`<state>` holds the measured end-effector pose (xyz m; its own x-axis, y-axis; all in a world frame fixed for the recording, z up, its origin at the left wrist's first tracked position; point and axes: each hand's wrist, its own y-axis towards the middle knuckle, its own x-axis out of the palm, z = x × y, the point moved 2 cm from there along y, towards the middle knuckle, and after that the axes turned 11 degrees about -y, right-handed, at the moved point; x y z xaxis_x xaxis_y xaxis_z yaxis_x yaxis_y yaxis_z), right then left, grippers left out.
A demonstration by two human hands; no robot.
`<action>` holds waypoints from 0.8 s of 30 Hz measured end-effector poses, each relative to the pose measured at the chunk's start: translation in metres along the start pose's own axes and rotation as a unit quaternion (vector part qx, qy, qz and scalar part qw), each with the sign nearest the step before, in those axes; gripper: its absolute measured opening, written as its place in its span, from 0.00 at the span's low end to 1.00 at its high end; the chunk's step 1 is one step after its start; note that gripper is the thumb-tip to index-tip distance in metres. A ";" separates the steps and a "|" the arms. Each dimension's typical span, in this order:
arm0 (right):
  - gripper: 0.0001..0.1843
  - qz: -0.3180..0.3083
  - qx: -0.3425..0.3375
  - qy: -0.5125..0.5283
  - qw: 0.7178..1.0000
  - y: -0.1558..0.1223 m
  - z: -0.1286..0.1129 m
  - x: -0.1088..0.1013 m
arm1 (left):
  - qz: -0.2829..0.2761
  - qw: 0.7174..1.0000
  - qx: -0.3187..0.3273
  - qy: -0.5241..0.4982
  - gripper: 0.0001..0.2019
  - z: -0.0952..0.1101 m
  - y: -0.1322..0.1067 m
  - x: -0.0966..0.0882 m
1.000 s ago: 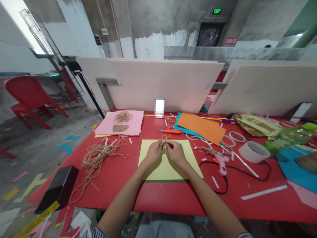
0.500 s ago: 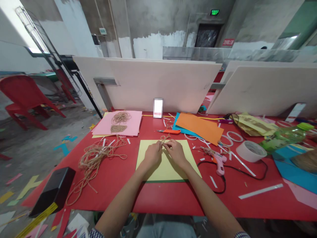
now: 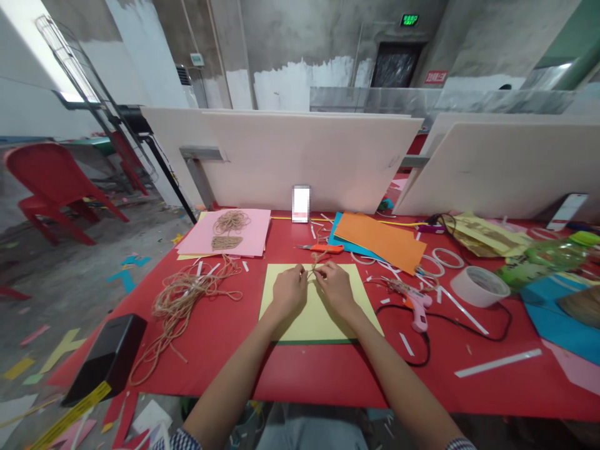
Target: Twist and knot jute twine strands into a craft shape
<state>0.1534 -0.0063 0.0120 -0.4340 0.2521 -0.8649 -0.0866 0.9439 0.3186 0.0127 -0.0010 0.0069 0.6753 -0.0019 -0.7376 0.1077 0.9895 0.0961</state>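
Both hands were right on it: the left hand and the right hand pinched the twine between fingertips, over the far part of the yellow sheet! Just beyond lay the cutter; left, a tangled heap of cord; right, the pink glue gun, and farther right, the tape.
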 end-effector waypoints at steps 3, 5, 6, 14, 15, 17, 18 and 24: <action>0.11 0.013 0.002 0.011 1.000 0.000 0.001 0.001 | 0.022 0.996 0.031 -0.079 0.11 -0.002 0.004 0.003; 0.12 0.027 0.017 0.039 0.999 0.000 0.002 0.003 | 0.027 0.987 0.074 -0.143 0.08 -0.002 0.006 0.005; 0.12 0.035 0.028 0.061 0.997 0.000 0.002 0.004 | 0.022 0.981 0.092 -0.171 0.08 -0.002 0.007 0.006; 0.20 0.007 0.153 0.336 0.929 0.001 0.006 0.011 | -0.002 0.985 0.120 -0.124 0.08 0.001 0.005 0.005; 0.21 -0.004 0.157 0.365 0.918 0.001 0.006 0.011 | 0.000 0.986 0.132 -0.102 0.08 0.001 0.005 0.005; 0.22 -0.019 0.161 0.407 0.899 0.000 0.005 0.012 | 0.007 0.985 0.157 -0.065 0.09 0.002 0.003 0.006; 0.22 -0.024 0.161 0.419 0.893 -0.001 0.005 0.012 | 0.011 0.985 0.167 -0.047 0.10 0.002 0.003 0.006; 0.16 -0.014 0.159 0.399 0.903 -0.004 0.004 0.022 | 0.025 0.981 0.191 0.037 0.12 0.000 -0.001 0.008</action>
<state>0.1480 -0.0032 -0.0095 -0.9546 0.1125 -0.2757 0.0988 0.9931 0.0629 0.0175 -0.0020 0.0011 0.6336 0.0704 -0.7705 0.3502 0.8619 0.3667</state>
